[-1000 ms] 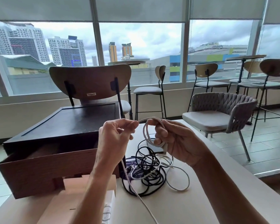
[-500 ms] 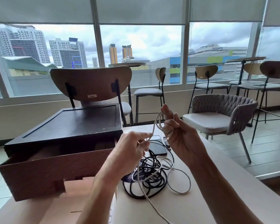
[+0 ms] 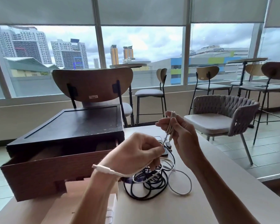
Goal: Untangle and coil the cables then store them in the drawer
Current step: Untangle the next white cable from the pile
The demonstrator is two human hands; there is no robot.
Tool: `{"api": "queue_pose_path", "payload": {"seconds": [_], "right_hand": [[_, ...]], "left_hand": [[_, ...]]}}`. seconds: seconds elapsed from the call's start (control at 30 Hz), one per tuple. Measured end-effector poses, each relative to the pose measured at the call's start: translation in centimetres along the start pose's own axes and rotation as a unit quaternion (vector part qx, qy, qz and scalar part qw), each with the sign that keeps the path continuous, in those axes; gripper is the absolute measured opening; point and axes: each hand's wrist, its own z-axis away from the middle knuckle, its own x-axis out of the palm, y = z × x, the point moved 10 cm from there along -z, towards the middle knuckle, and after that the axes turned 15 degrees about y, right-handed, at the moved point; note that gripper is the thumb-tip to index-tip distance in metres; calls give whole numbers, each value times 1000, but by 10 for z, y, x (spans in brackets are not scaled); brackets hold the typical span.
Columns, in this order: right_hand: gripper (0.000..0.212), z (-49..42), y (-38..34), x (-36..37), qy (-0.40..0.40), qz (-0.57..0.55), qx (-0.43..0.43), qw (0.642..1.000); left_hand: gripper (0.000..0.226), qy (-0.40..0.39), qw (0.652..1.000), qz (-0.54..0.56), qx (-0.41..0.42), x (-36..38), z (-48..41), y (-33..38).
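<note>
My right hand (image 3: 179, 135) is raised above the table and grips a small coil of white cable (image 3: 171, 125) wound around its fingers. My left hand (image 3: 134, 155) pinches the same cable lower down; its loose plug end (image 3: 102, 169) crosses my left wrist. Beneath my hands, a tangle of black cable (image 3: 145, 186) and another white cable (image 3: 183, 183) lies on the table (image 3: 217, 191). At the left, the brown drawer (image 3: 44, 170) stands pulled out of its dark box (image 3: 74, 126).
A phone (image 3: 163, 146) lies on the table behind the tangle. A cardboard box (image 3: 86, 204) sits at the front left under my left arm. A wooden chair (image 3: 92, 84) stands behind the drawer box, and a woven grey chair (image 3: 225, 117) stands to the right.
My right hand rose with the white coil, which is tighter with more turns. My left hand dropped lower, feeding the cable. The plug end came up across my left wrist.
</note>
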Motion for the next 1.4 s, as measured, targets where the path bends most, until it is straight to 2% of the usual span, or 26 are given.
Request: {"api": "queue_pose_path", "payload": {"seconds": [0.17,0.3,0.4,0.57,0.63,0.8,0.9,0.97,1.03,1.1,1.17,1.3,1.4], "right_hand": [[24,12,-8,21,-74,114,-74,988],[24,17,0,28,-100,168,-96,976],[25,21,10,33,-121,138,-50,982],[35,36,20,49,-190,86,28,978],[47,40,26,54,-220,65,67,971],[48,49,31,57,-271,60,114,954],[46,53,27,60,-288,54,112,949],[44,53,24,61,-289,43,110,950],[43,52,20,62,-291,12,113,950],[44,51,17,62,-291,-25,127,948],[45,50,15,61,-291,-48,139,945],[43,50,17,58,-289,-49,143,945],[41,45,20,56,-258,-59,141,954]], "left_hand": [[37,56,983,156,-81,-28,1,-3],[32,87,965,228,-100,-41,5,1],[23,114,949,280,-88,-47,6,8],[31,153,905,390,-69,-50,4,15],[35,174,902,391,-59,-54,4,14],[27,261,908,327,-31,-77,5,7],[25,277,900,334,-43,-83,6,2],[26,270,895,348,-63,-83,5,-3],[27,254,909,321,-79,-82,2,-11],[27,231,948,205,-74,-79,-2,-19],[26,184,973,120,-63,-68,-5,-24],[25,106,976,179,-68,-40,-8,-30],[22,141,954,254,-71,-37,-13,-37]]}}
